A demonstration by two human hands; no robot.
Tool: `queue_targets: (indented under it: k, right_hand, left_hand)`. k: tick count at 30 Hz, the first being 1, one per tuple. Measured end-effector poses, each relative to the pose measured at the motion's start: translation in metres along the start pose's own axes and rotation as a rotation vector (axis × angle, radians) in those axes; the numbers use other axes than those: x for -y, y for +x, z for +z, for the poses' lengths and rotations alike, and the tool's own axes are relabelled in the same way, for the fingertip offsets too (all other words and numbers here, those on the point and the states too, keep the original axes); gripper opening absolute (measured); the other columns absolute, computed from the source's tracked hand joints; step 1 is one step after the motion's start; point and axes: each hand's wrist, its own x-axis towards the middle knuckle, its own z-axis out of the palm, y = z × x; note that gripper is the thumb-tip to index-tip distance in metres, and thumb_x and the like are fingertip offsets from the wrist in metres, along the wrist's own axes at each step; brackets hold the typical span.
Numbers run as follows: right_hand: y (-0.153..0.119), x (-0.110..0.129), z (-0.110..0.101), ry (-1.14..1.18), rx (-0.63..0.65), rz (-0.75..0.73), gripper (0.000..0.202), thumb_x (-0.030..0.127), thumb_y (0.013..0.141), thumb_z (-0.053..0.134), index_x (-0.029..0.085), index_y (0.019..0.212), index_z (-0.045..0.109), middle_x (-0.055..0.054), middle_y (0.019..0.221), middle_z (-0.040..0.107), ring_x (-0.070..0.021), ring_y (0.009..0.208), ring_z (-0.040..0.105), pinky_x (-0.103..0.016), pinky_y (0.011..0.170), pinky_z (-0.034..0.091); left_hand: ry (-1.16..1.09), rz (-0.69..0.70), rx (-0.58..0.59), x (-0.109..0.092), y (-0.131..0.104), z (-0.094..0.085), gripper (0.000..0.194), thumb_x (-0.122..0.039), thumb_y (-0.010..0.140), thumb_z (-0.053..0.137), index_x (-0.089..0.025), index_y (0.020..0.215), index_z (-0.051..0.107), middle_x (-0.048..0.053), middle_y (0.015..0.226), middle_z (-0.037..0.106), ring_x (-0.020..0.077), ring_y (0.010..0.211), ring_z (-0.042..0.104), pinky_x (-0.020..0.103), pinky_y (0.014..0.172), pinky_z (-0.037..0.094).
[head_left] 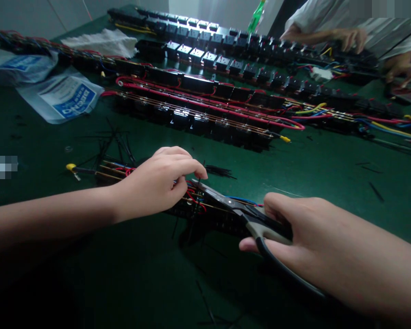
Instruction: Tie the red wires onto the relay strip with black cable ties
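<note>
My right hand (304, 228) grips a pair of pliers (241, 212) with black and grey handles. The narrow jaws point left and meet a thin black cable tie tail (199, 182) standing up from a wired strip (219, 208). My left hand (160, 178) is curled over the strip, its index fingertip beside that tail. Whether it pinches the tail or the strip is hidden. Red and blue wires and brass-coloured bars run along the strip. A yellow-capped cable end (71, 167) sticks out at its left.
Loose black cable tie pieces (114, 144) lie left of the strip, more cut tails (221, 171) behind it. Further back are long socket strips (198, 114) with red wires, plastic bags (68, 96), a white cloth (102, 42) and a green bottle (256, 17). A co-worker's hands (352, 40) work at upper right.
</note>
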Motion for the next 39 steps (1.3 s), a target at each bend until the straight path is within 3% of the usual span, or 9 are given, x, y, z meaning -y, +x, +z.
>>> queue_targets:
  k: [14,25,33,39]
  right_hand:
    - [0.003,-0.006,0.014,-0.115,-0.190,-0.138,0.045,0.071,0.078,0.054,0.025,0.077,0.053,-0.003,0.062,0.062,-0.0195,0.047,0.053,-0.030,0.043,0.023]
    - [0.008,-0.002,0.013,-0.145,-0.183,-0.091,0.035,0.060,0.078,0.059,0.025,0.076,0.055,-0.003,0.062,0.064,-0.0182,0.045,0.052,-0.029,0.043,0.021]
    - [0.016,-0.008,0.006,-0.135,-0.131,-0.140,0.040,0.064,0.079,0.059,0.023,0.079,0.059,-0.005,0.066,0.066,-0.0178,0.048,0.055,-0.028,0.044,0.025]
    - [0.019,-0.007,0.002,-0.108,-0.096,-0.138,0.045,0.067,0.078,0.059,0.023,0.079,0.061,-0.005,0.065,0.066,-0.0179,0.048,0.056,-0.028,0.043,0.026]
  left_hand:
    - [-0.044,0.058,-0.004,0.002,0.000,-0.002,0.044,0.001,0.081,0.042,-0.022,0.105,0.071,0.000,0.102,0.074,0.0173,0.108,0.062,0.035,0.100,0.047]
    - [-0.040,0.029,-0.001,0.001,-0.001,-0.002,0.043,0.000,0.082,0.042,-0.022,0.106,0.071,0.001,0.103,0.073,0.0175,0.107,0.062,0.035,0.098,0.049]
    - [-0.044,-0.019,-0.008,0.000,0.001,-0.001,0.040,-0.002,0.085,0.041,-0.020,0.105,0.071,0.002,0.102,0.073,0.0172,0.106,0.062,0.036,0.099,0.049]
    - [-0.059,-0.034,0.021,0.001,0.001,-0.003,0.054,0.006,0.079,0.036,-0.022,0.109,0.071,0.001,0.107,0.073,0.0163,0.109,0.061,0.034,0.098,0.050]
